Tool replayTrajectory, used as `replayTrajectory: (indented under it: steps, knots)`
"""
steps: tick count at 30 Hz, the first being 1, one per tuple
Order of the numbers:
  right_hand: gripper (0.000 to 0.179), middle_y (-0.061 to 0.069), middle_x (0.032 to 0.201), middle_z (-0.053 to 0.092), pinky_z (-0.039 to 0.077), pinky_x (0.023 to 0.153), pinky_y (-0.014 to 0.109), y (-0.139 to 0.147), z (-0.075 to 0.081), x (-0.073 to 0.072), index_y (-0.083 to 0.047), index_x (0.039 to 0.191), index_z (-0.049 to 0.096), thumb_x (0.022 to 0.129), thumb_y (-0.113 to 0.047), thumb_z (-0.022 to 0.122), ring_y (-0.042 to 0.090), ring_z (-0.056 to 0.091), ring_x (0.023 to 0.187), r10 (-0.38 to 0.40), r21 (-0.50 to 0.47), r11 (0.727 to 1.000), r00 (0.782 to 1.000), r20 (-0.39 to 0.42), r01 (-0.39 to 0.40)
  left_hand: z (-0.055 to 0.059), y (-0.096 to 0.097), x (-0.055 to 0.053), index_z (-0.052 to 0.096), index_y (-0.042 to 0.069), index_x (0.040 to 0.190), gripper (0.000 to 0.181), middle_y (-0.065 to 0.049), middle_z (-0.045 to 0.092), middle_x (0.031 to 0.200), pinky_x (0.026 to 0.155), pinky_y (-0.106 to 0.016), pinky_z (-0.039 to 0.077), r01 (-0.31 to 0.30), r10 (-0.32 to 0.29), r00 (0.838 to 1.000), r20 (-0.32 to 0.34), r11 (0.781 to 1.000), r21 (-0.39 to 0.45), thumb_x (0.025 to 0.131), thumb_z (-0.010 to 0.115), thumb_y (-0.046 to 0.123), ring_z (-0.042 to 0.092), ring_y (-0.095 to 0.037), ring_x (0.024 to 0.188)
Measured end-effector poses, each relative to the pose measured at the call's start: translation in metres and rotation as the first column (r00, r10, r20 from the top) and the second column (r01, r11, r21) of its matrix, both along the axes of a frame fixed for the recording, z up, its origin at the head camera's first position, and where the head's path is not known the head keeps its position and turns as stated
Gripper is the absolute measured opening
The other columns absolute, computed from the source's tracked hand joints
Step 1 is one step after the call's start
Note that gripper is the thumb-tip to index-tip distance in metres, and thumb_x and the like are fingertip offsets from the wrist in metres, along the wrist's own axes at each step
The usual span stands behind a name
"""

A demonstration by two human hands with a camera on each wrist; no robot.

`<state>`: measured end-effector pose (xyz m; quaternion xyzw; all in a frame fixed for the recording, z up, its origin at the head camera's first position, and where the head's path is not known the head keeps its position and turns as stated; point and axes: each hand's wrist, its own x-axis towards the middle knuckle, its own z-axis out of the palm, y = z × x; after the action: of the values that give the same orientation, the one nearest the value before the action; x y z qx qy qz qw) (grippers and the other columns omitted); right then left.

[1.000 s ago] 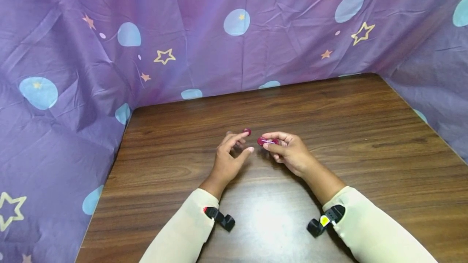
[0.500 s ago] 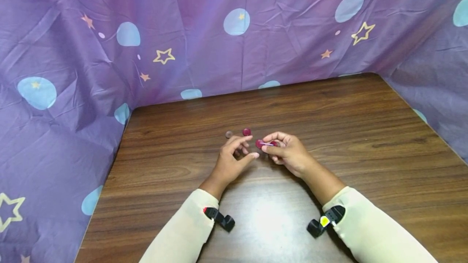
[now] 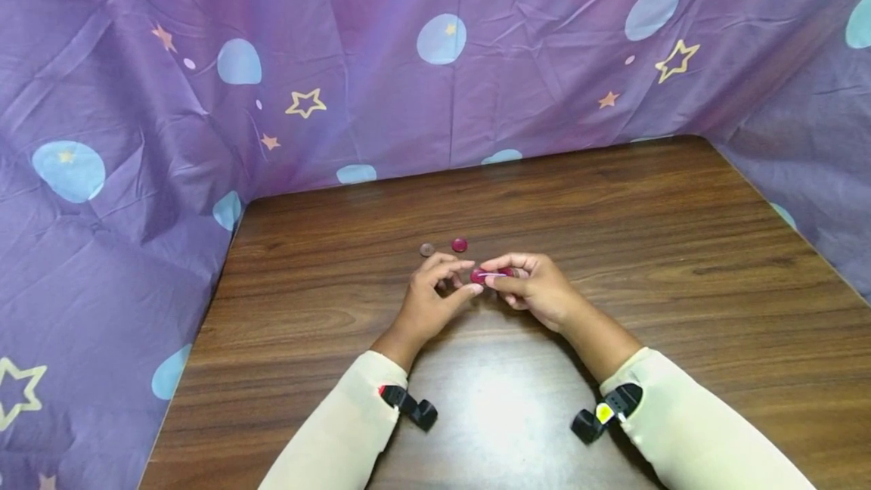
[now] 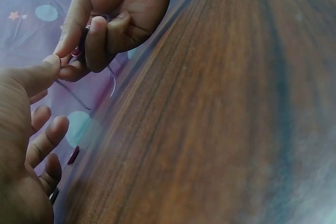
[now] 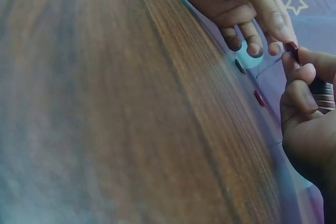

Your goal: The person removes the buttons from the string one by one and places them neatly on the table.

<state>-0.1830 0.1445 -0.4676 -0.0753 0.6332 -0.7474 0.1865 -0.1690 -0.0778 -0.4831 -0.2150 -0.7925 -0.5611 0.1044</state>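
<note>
My right hand (image 3: 544,289) pinches a dark red button (image 3: 478,277) between thumb and index finger. A thin pale string (image 3: 493,274) crosses the button, and loose string (image 4: 114,81) dangles below the fingers in the left wrist view. Several more dark and brown buttons (image 5: 324,96) sit stacked in the curl of the right fingers. From the left, my left hand (image 3: 432,295) has its thumb and index fingertips at the same button's edge, one on either side, its other fingers loosely bent. Part of the button is hidden behind the fingers.
Beyond the left hand, a brown button (image 3: 426,249) and a red button (image 3: 460,246) lie flat on the wooden table (image 3: 327,414). A purple patterned cloth (image 3: 381,59) hangs along the table's back and sides.
The left hand has come away from the loose red button and moved right and nearer, uncovering both loose buttons. The right hand's button has moved left, and the hands now meet at it.
</note>
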Motion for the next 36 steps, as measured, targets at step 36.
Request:
replayTrajectory:
  steps: [36]
  knots:
    - [0.028,-0.007,0.073,0.071,0.040,0.049,0.015,-0.0002,-0.0006,-0.0009,-0.022,0.098,0.082,0.098,0.004,0.073,0.004,0.054,0.059,-0.014,-0.030,0.999,1.000,0.003,0.014,-0.0038,0.0012,-0.0010,0.082,0.000,0.116,0.028,-0.019,0.062,0.123,0.074,-0.028,0.056,-0.002,0.002,1.000,-0.012,0.998,0.058,0.089,0.089,0.005,0.065,-0.007,0.086]
